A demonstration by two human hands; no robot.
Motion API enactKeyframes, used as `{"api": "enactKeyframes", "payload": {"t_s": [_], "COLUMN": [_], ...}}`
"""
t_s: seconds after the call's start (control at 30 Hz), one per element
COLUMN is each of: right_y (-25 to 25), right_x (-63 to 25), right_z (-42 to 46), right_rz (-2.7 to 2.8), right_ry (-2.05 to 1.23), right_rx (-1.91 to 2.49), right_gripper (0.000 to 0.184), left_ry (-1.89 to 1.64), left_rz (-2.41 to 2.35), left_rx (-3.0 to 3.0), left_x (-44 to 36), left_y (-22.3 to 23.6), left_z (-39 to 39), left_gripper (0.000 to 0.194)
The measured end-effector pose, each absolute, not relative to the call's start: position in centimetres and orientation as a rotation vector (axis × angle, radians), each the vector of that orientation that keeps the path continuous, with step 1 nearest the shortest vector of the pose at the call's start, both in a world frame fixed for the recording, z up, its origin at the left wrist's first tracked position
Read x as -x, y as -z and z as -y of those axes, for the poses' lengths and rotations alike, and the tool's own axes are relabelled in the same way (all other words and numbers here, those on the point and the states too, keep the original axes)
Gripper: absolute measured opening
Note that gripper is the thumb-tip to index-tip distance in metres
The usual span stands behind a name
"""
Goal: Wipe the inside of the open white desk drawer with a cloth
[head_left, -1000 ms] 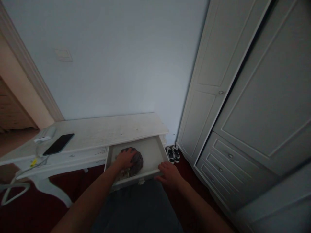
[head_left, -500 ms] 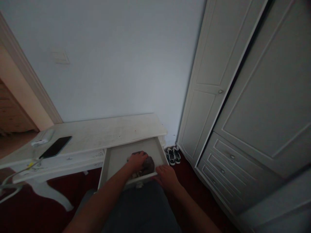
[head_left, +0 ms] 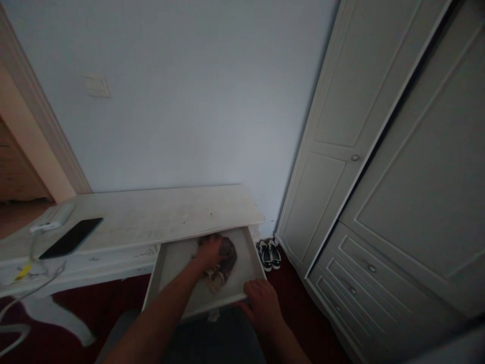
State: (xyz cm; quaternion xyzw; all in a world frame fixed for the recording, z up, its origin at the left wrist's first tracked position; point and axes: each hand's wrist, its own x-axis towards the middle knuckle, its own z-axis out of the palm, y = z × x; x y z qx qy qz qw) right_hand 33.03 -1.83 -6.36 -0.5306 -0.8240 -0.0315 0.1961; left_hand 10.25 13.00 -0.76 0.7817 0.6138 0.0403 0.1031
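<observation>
A white drawer (head_left: pixel 178 256) is pulled out of the white desk (head_left: pixel 159 210). Inside it lies a rounded brown-grey cap (head_left: pixel 229 257) with paler beige parts at its near side; its exact shape is partly hidden. My left hand (head_left: pixel 209 250) reaches into the drawer and grips the cap from its left and top, fingertips hard to see. At the drawer's front right corner, my right hand (head_left: pixel 261 301) is wrapped over the edge, fingers on top and thumb on the front.
A dark phone (head_left: pixel 71 238) and a white box-like device (head_left: pixel 53 216) with a cable stand on the desk's left. Black-and-white shoes (head_left: pixel 269 254) sit on the red floor beside the desk. A white wardrobe (head_left: pixel 326 167) rises at the right.
My left hand has moved the cap right, then farther back in the drawer. My right hand keeps hold of the drawer's front corner; the drawer now sticks out farther toward me.
</observation>
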Motion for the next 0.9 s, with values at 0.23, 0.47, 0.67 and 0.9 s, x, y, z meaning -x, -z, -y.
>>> {"api": "enactKeyframes", "payload": {"t_s": [0.23, 0.47, 0.67, 0.9], "right_y": [6.4, 5.9, 5.6, 6.0], "right_x": [-33.0, -32.8, -32.7, -32.9], "right_z": [1.8, 1.6, 1.5, 1.3], "right_rz": [2.261, 2.269, 2.266, 2.265], "right_ry": [0.162, 0.243, 0.254, 0.279], "right_rx": [1.42, 1.391, 1.382, 1.363], "right_gripper": [0.037, 0.04, 0.036, 0.027], "left_ry": [-0.01, -0.098, -0.34, -0.107], "left_rz": [-1.293, -1.302, -1.447, -1.538], "left_rx": [-2.417, -2.376, -2.488, -2.282], "left_x": [-13.8, -4.5, -1.4, -7.2], "left_y": [0.0, -7.2, -11.6, -2.1], "left_z": [-10.5, -3.5, 1.7, 2.0], "left_gripper": [0.057, 0.039, 0.051, 0.065]}}
